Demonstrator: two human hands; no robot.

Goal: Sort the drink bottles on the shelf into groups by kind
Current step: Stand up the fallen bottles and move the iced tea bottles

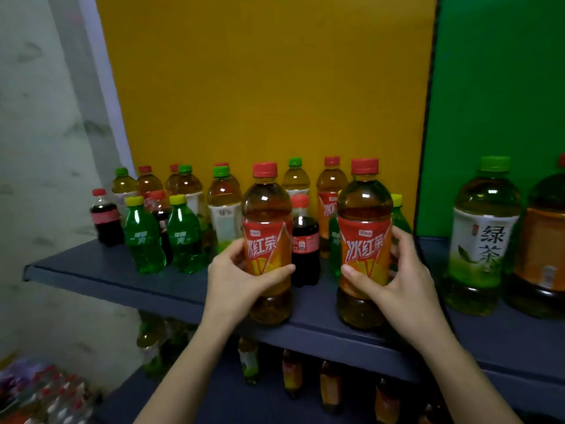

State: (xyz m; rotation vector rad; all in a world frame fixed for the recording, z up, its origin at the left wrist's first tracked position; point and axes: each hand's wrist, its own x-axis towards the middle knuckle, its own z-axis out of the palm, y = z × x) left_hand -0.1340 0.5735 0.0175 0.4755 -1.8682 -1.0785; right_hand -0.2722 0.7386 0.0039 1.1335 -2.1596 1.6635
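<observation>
My left hand (237,275) grips one iced red tea bottle (266,215) with a red cap and orange-red label. My right hand (394,276) grips a second iced red tea bottle (364,215) of the same kind. Both bottles stand upright near the front of the dark blue shelf (122,280). A small cola bottle (304,240) stands between and behind them. At the left stand two green soda bottles (143,237) with yellow caps and another cola bottle (105,218). Green tea and red tea bottles (224,206) are mixed along the back.
A large green tea bottle (480,240) and a large orange-labelled bottle (544,246) stand on the right shelf section before a green panel. A yellow panel (266,87) backs the left section. Several more bottles (292,371) fill the lower shelf. Packed bottles (49,393) lie bottom left.
</observation>
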